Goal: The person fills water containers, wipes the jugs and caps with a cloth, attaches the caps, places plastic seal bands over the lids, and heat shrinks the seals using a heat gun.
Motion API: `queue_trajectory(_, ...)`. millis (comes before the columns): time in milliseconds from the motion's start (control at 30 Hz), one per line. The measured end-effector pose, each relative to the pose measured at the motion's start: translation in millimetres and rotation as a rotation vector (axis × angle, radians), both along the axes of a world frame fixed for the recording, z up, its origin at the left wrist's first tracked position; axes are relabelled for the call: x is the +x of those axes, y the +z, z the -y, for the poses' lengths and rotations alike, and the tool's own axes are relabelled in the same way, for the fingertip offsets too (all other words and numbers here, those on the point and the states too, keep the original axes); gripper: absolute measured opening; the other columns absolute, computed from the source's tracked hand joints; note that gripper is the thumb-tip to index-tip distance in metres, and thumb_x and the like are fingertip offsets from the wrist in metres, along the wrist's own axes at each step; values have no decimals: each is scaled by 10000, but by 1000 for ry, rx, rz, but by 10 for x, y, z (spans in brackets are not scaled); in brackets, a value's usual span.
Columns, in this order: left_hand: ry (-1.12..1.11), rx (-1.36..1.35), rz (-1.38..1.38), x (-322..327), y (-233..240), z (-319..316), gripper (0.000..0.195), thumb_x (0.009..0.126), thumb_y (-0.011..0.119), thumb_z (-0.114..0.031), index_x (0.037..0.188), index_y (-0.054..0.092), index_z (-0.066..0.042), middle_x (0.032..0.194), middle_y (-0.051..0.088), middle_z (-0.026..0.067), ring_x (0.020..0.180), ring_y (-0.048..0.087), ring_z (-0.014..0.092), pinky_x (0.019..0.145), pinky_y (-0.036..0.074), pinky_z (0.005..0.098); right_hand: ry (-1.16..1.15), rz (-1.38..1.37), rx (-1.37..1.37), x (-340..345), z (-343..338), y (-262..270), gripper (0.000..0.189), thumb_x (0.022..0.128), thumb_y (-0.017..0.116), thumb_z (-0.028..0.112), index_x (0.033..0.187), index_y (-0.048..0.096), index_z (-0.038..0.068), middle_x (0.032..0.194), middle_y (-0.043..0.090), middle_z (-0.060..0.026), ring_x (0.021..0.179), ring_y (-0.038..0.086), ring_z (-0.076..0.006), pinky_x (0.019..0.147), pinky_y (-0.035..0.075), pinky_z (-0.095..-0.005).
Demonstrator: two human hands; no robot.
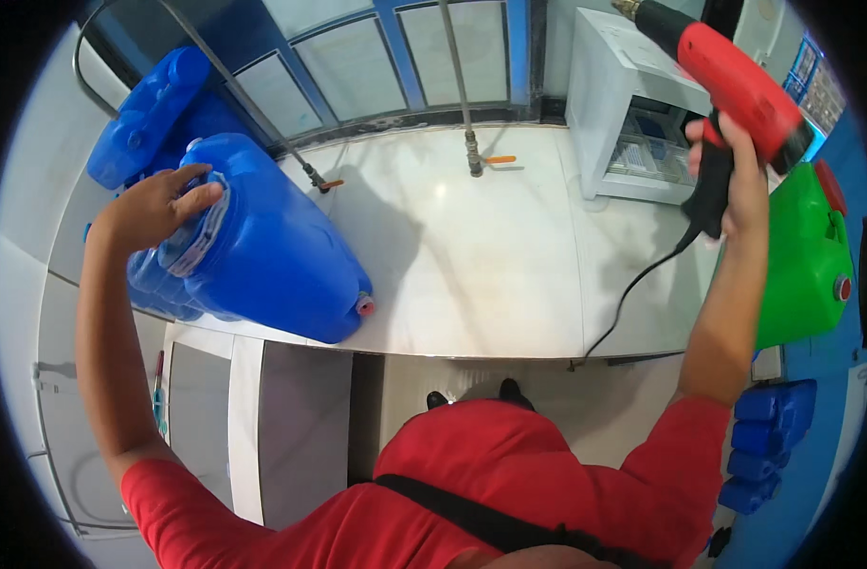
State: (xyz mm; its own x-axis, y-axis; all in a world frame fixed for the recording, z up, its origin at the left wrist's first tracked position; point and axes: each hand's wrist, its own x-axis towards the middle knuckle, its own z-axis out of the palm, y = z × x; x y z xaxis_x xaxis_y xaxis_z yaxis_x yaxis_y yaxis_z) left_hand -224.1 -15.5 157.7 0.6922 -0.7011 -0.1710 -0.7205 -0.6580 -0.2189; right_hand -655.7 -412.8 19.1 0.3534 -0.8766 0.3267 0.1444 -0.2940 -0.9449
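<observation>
My right hand (742, 171) grips the black handle of a red heat gun (739, 78), raised at the upper right with its metal nozzle towards the top edge. Its black cord (622, 302) hangs down past the counter's front edge. At the left my left hand (159, 203) rests on the capped end of a large blue plastic water container (270, 242), fingers and thumb spread over the cap. The container leans or lies on the counter, and a small reddish fitting (365, 304) shows at its lower right.
Two metal pipes with orange-handled valves (474, 160) rise from the white tiled counter (476, 249). A white cabinet (611, 107) stands at the back right, a green jug (796, 263) at the right. More blue containers (149, 114) are at the left, and several (767, 441) sit low at the right.
</observation>
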Motion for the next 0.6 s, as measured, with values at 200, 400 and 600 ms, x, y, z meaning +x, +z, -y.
queue_trajectory(200,-476,-154,-301,91,-133,42,590,847,626,-500,1230,623,-52,1142,608,165,1060,631,301,1037,457,378,-237,-682,-515,17,1487,471,482,802,788,373,1136,705,36,909,721,-73,705,648,-172,683,519,-327)
queue_trajectory(400,-358,-739,-988,22,-184,200,521,1001,519,-462,1289,543,-28,796,520,-20,730,478,79,723,436,257,-312,-1191,-794,491,2185,484,554,755,796,350,1143,679,-28,1059,721,-236,988,709,-346,878,526,-429)
queue_trajectory(600,405,-96,9,-275,-170,275,617,907,586,-628,1341,559,-190,1150,623,186,1197,609,373,1043,493,498,-232,-1101,-934,563,2112,446,579,836,726,233,1335,584,-24,1237,655,-240,1151,651,-361,982,494,-399)
